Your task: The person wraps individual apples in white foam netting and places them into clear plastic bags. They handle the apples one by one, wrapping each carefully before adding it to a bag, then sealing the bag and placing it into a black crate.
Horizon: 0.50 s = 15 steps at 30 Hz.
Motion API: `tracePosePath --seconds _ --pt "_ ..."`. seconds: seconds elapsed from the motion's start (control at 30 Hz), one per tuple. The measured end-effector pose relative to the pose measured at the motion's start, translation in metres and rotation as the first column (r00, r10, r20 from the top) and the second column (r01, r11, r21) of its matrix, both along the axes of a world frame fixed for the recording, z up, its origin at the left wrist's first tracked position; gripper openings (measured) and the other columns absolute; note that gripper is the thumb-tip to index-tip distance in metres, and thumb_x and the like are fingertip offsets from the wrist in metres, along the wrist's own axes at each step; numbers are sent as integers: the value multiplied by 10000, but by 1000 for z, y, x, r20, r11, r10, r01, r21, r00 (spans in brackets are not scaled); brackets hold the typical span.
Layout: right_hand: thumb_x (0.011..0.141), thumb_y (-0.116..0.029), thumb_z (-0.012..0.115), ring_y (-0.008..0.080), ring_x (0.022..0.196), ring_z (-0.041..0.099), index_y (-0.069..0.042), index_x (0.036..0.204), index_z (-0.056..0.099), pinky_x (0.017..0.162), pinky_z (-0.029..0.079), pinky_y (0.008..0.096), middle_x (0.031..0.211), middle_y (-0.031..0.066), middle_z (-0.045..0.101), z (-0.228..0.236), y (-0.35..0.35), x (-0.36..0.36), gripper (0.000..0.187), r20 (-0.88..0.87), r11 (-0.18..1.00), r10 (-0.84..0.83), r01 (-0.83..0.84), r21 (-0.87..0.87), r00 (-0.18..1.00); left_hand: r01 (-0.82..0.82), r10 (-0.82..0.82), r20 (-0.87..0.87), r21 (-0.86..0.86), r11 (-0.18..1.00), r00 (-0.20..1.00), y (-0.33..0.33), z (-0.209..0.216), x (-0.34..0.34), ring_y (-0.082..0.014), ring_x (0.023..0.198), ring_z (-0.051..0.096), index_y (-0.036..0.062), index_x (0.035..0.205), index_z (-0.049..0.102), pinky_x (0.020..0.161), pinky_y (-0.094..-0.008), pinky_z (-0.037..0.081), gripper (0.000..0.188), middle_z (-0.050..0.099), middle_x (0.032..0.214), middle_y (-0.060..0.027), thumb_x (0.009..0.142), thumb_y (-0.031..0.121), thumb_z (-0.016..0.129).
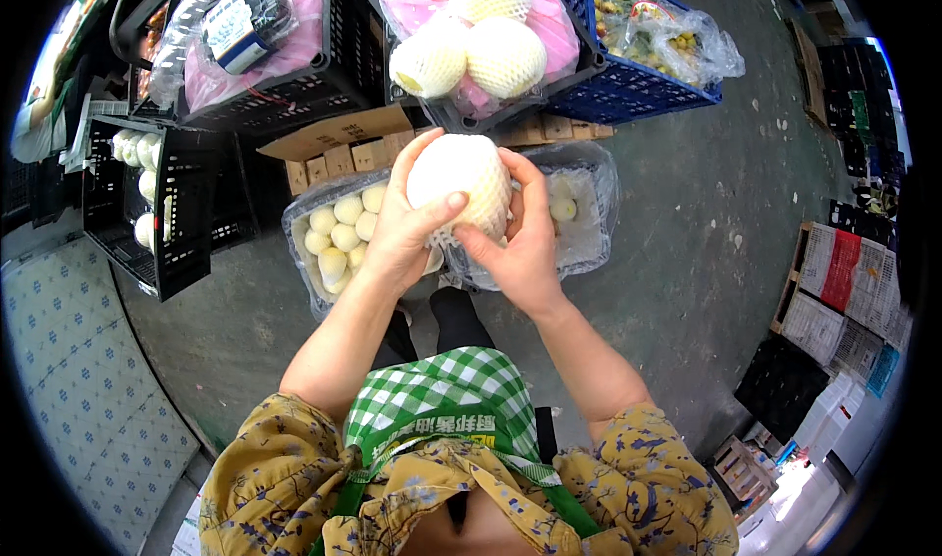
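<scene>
Between both hands I hold a pale round fruit in a white foam net (459, 175), up in front of me. My left hand (400, 224) wraps its left side, with the thumb lying across the net. On the lower right, my right hand (523, 252) grips the net's bunched edge by the thumb, its fingers round the side. Below them stands a plastic-lined bin (295, 224) with several pale yellow fruits (344, 237), partly hidden by my left arm. Another lined bin (595, 224), behind my right hand, shows a pale fruit (563, 209) inside.
Three net-wrapped fruits (506, 57) sit on pink wrapping in a black crate ahead. A blue crate (628, 98) with bagged produce stands to its right. Another black crate (189, 212) holds pale fruits at left. Flattened cardboard (339, 130) and wooden slats lie behind the bins.
</scene>
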State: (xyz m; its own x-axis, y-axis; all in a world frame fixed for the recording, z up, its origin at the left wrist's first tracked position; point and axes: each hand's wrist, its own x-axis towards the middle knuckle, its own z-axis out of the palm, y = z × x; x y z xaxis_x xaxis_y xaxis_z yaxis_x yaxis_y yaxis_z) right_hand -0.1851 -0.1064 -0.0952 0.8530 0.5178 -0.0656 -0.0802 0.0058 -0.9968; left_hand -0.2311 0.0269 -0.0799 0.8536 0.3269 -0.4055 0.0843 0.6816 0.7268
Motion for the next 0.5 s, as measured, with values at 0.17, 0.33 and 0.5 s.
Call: tracePosePath --seconds 0.17,0.33,0.5 --pt "727 -188 725 269 1116 486 -9 1296 389 967 371 372 1269 134 452 7 2 60 685 90 996 -49 55 -66 995 77 -145 71 582 810 987 63 7 54 -207 1116 500 28 1256 465 948 -330 408 786 526 1190 -110 590 247 822" --pt "658 -252 752 366 1162 428 -79 1250 478 996 354 414 1333 188 382 -18 34 138 675 761 852 178 290 -436 624 57 -252 -104 981 -187 962 126 4 143 -277 1067 548 104 1236 517 923 -367 437 704 549 1162 -166 597 271 762" --pt "627 -272 755 375 1213 391 -126 1256 482 1022 344 422 1363 180 360 -46 50 161 702 639 819 264 183 -544 722 183 -308 -229 968 -173 924 158 -11 195 -293 1036 558 109 1214 531 911 -371 440 706 567 1109 -154 578 324 750"
